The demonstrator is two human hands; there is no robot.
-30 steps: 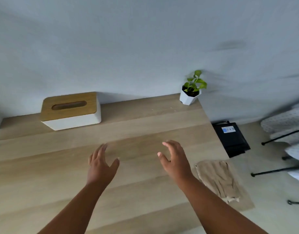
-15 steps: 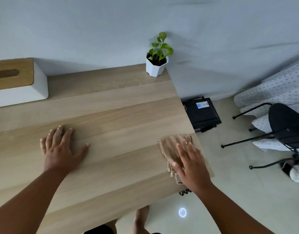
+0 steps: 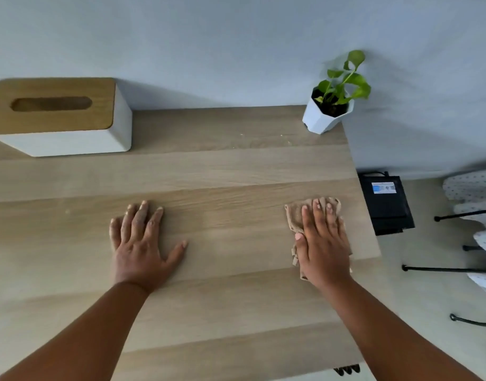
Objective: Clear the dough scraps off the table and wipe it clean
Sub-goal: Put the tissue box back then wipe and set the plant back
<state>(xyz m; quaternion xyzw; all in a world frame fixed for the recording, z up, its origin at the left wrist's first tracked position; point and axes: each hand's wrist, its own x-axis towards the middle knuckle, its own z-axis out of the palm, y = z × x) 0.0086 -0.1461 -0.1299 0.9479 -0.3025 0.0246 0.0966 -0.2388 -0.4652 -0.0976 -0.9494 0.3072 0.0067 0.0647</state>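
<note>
A light wooden table fills most of the view. My right hand lies flat with straight fingers on a beige cloth near the table's right edge, pressing it down. Flat on the bare wood at the middle rests my left hand, fingers spread, holding nothing. A few tiny pale dough crumbs dot the wood at the back, between the tissue box and the plant; another speck lies at the left.
A white tissue box with a wooden lid stands at the back left against the wall. A small plant in a white pot sits at the back right corner. On the floor right of the table are a black box and black chair legs.
Both hands came down from the air onto the table. My right hand reached right, landed on the cloth and slid it slightly away from the edge. The view swung right, then back.
</note>
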